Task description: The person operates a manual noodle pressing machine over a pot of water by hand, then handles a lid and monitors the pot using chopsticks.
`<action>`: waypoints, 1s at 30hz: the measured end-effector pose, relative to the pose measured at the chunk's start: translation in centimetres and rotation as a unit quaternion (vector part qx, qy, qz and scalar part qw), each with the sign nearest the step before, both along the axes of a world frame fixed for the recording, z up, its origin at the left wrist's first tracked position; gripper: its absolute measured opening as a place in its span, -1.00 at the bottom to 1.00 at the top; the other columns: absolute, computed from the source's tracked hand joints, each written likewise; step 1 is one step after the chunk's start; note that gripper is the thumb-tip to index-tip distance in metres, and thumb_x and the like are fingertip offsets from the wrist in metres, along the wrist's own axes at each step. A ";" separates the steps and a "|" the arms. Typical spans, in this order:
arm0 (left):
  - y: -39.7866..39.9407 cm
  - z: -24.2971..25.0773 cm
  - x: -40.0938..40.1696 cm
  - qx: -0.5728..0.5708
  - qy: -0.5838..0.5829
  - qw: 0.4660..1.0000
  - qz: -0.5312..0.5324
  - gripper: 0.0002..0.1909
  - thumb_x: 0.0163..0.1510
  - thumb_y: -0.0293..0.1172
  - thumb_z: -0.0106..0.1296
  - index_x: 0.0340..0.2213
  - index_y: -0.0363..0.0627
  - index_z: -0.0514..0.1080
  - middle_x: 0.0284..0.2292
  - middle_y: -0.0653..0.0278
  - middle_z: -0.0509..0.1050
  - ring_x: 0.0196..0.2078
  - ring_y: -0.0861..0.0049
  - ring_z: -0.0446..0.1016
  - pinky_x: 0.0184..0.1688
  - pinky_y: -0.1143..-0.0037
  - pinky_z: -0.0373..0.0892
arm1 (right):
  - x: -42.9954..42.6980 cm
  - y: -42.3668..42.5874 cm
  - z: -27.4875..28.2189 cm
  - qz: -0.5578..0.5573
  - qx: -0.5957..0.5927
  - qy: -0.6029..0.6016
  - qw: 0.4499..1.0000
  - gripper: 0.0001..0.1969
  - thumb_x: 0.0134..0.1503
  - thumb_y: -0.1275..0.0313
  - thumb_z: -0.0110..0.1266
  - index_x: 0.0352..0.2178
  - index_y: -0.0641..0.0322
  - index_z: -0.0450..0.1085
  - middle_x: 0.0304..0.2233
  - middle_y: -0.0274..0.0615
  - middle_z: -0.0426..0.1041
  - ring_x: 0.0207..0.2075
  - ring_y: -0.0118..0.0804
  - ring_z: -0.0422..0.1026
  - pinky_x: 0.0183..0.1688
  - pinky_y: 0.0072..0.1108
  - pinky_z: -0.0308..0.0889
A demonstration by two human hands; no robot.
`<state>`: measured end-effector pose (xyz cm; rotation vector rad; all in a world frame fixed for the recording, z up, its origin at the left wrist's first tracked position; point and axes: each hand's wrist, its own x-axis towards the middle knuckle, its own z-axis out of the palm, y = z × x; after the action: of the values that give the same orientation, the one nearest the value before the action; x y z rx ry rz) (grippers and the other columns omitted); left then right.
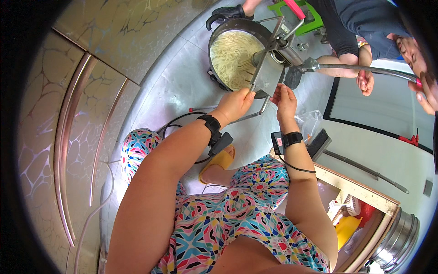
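A metal noodle press [268,73] stands over a dark round pan [214,46] that holds pale noodles [236,58] in cloudy liquid. Strands hang from the press cylinder into the pan. My left hand [237,104] is closed around the frame bar at the press's near left corner. My right hand [285,99] is at the near right edge of the metal plate, fingers bent and fingertips close to it; whether they grip it is hard to tell. A long metal lever [362,67] runs right from the press to another person's hand [426,92].
Another person [369,24] crouches at the upper right, near a green plastic stool [313,20]. Cabinets [78,137] line the left. A brush [318,144], a wooden shelf unit [356,188] and steel pots [397,239] are at right. A black cable [178,118] lies near my left forearm.
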<state>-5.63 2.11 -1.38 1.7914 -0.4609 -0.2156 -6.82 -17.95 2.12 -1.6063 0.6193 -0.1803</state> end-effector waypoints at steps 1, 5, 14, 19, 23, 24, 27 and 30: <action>0.0 0.0 0.0 0.000 0.000 1.000 0.000 -0.65 0.12 -0.13 -0.25 -0.51 -0.18 0.26 -0.60 -0.03 0.41 -0.50 -0.01 0.38 -0.49 0.20 0.27 | 0.0 0.1 -0.1 0.002 0.000 0.000 1.000 -0.72 0.19 0.32 -0.20 -0.25 0.33 0.32 -0.42 -0.19 0.42 -0.49 -0.41 0.41 -0.45 -0.61 0.40; 0.1 0.1 0.0 -0.015 0.000 1.000 -0.002 -0.65 0.12 -0.13 -0.25 -0.51 -0.18 0.25 -0.60 -0.03 0.40 -0.50 -0.02 0.37 -0.49 0.19 0.26 | -0.1 0.1 -0.2 0.001 -0.003 0.003 1.000 -0.72 0.18 0.32 -0.19 -0.24 0.33 0.32 -0.42 -0.20 0.42 -0.48 -0.42 0.41 -0.46 -0.62 0.40; 0.1 -0.1 0.0 -0.026 0.001 1.000 -0.002 -0.66 0.12 -0.14 -0.24 -0.52 -0.18 0.25 -0.61 -0.01 0.40 -0.51 -0.01 0.36 -0.50 0.20 0.25 | 0.1 -0.1 -0.6 0.004 0.005 0.011 1.000 -0.72 0.18 0.32 -0.19 -0.24 0.33 0.33 -0.42 -0.19 0.42 -0.47 -0.42 0.41 -0.46 -0.61 0.40; 0.2 0.2 0.0 -0.021 0.004 1.000 -0.011 -0.67 0.12 -0.15 -0.23 -0.52 -0.17 0.25 -0.62 0.00 0.39 -0.52 0.01 0.36 -0.51 0.21 0.25 | 0.4 0.1 -0.2 -0.001 -0.005 0.013 1.000 -0.71 0.18 0.31 -0.18 -0.24 0.33 0.33 -0.43 -0.22 0.41 -0.49 -0.43 0.40 -0.46 -0.62 0.39; 0.0 0.1 -0.1 -0.020 0.002 1.000 -0.011 -0.68 0.13 -0.17 -0.25 -0.51 -0.18 0.25 -0.63 -0.01 0.37 -0.52 -0.01 0.34 -0.51 0.21 0.23 | 0.4 -0.4 -0.4 -0.002 -0.003 -0.002 1.000 -0.71 0.18 0.30 -0.19 -0.26 0.35 0.33 -0.44 -0.18 0.43 -0.52 -0.41 0.41 -0.48 -0.62 0.38; 0.1 0.2 -0.1 -0.017 0.003 1.000 -0.013 -0.70 0.14 -0.19 -0.26 -0.49 -0.19 0.24 -0.63 -0.03 0.35 -0.52 -0.03 0.32 -0.52 0.20 0.21 | 0.4 -0.3 0.0 -0.001 0.000 -0.001 1.000 -0.71 0.18 0.30 -0.19 -0.26 0.35 0.33 -0.44 -0.18 0.43 -0.52 -0.41 0.41 -0.48 -0.62 0.38; 0.2 0.2 -0.1 -0.010 0.006 1.000 -0.016 -0.70 0.14 -0.20 -0.25 -0.49 -0.19 0.23 -0.64 -0.03 0.35 -0.53 -0.04 0.32 -0.52 0.20 0.21 | 0.6 -0.5 1.3 -0.009 -0.012 0.001 1.000 -0.69 0.18 0.28 -0.20 -0.28 0.35 0.32 -0.45 -0.10 0.45 -0.55 -0.36 0.43 -0.52 -0.61 0.38; 0.2 -0.2 -0.1 -0.018 -0.007 1.000 -0.014 -0.71 0.14 -0.20 -0.25 -0.49 -0.19 0.23 -0.64 -0.02 0.34 -0.54 -0.03 0.32 -0.52 0.21 0.21 | 0.7 -1.4 1.9 -0.030 -0.023 -0.003 0.999 -0.66 0.19 0.22 -0.22 -0.28 0.35 0.30 -0.44 -0.04 0.46 -0.53 -0.30 0.46 -0.53 -0.60 0.37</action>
<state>-5.73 2.35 -1.54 1.7539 -0.4972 -0.2129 -6.10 -19.34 3.97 -1.6322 0.6637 -0.2459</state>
